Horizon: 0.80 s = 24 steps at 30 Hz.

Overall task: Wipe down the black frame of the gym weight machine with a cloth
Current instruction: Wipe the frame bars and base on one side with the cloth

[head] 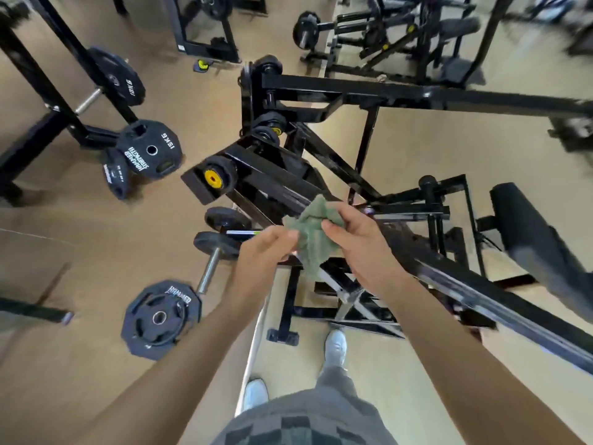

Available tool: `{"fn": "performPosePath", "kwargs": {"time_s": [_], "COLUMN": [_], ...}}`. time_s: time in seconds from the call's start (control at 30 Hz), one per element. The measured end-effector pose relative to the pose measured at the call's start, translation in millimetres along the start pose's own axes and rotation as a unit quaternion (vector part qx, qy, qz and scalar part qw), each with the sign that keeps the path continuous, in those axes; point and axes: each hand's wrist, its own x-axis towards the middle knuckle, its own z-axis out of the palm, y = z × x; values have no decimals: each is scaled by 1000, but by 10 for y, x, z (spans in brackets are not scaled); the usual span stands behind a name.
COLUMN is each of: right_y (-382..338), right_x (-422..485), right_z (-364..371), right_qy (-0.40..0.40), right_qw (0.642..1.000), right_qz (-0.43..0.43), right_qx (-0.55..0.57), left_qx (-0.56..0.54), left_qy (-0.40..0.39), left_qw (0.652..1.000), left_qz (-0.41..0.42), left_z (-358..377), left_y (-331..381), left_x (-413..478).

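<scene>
Bare tan floor [106, 245] lies open left of the black steel machine frame [353, 91], with a black weight plate [160, 319] on it. The crumpled green cloth [313, 234] hangs before a sloping frame bar — the left hand [263, 252] and right hand [359, 242] each pinch an edge with curled fingers.

Part of the cloth [313, 239] is covered by the left grip [263, 252] and right grip [359, 245]; fingertips are mostly lost in its folds. Can't tell if it touches the frame bar [481, 297] behind it, since that stretch of bar is hidden. The bar's lower-R end is blurred and cut off at the R edge. The pad [529, 232] is smeared by motion. The far machines [417, 33] at top R are blurred, no detail. Lettering on the small plate [114, 175] is too small to read. Both forearms are cut off at the bottom edge.
</scene>
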Motion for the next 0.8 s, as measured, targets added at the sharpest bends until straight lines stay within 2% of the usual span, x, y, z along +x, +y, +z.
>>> {"fn": "performPosePath", "kwargs": {"time_s": [0.1,0.27,0.43,0.6,0.7,0.8], "right_y": [280,779,961,1053,1144,1215], "right_x": [-323,-758,-960,-878,-805,-688], "right_z": [366,819,1057,998,958,924], "right_qy": [33,211,153,76,88,138], "right_qw": [999,964,978,986,975,971], "right_qz": [12,110,46,26,-11,23], "right_qx": [-19,-115,-135,-149,-202,-192], "left_qx": [-15,-15,56,212,254,250], "left_qy": [28,42,29,-93,-124,-110], "left_qw": [999,998,997,973,959,961], "left_qz": [11,-34,-51,-2,-2,-48], "left_z": [-210,-421,-546,-596,-650,-721], "left_y": [-196,-427,-543,-521,-523,-593], "left_x": [-314,-674,-785,-737,-661,-585]}}
